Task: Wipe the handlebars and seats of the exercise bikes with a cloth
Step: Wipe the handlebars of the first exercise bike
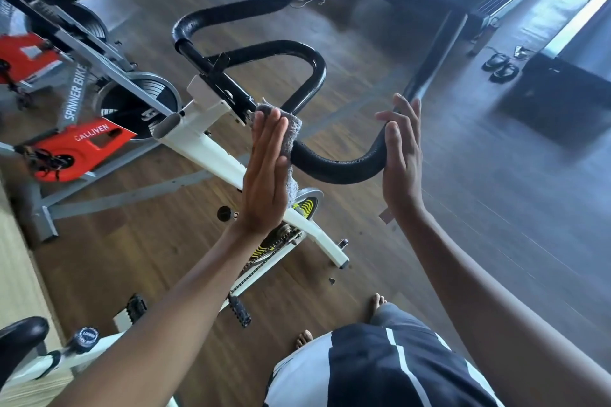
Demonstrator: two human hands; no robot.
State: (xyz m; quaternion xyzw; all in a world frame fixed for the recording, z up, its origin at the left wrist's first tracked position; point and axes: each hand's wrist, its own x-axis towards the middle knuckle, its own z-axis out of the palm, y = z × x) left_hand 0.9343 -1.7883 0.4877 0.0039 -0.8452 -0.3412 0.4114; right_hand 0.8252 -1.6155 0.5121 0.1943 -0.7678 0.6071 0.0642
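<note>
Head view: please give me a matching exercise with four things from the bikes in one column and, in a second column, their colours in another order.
Things:
1. cloth
2. handlebar
3. near bike frame
4. Calliven bike cover

Colours:
A. white
B. red
C. black
D. grey

Pairs: 1-D, 2-C, 3-A, 4-B.
</note>
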